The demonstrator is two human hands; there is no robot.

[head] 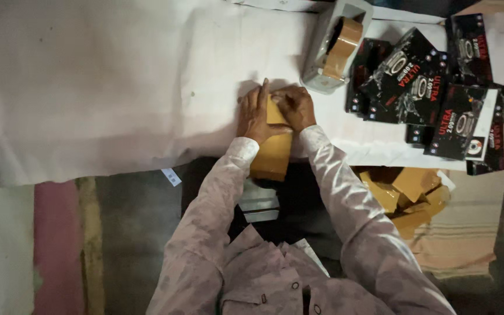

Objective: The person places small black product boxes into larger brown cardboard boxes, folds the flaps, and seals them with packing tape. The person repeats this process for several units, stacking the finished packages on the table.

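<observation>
The small rectangular packet wrapped in brown tape (273,153) lay on the near edge of the white cloth-covered table (88,87), its near end jutting over the edge toward the person. Both hands pressed on its far end: the left hand (254,115) lay flat with fingers stretched along the left side, and the right hand (294,106) was curled, fingertips pushing down on the top. Neither hand was closed around it.

It looked light and fairly stiff, like a boxed item under glossy tape, so the surface was probably slick; the long side edges seemed the safest place to grip, rather than the smooth top.

One grey tape dispenser with a brown tape roll (335,46) stood just beyond the hands. To the right lay a loose heap of black printed cartons (433,87), roughly eight, overlapping so the count is uncertain. Below the table edge sat a pile of brown-wrapped packets (406,198), about five or six showing
</observation>
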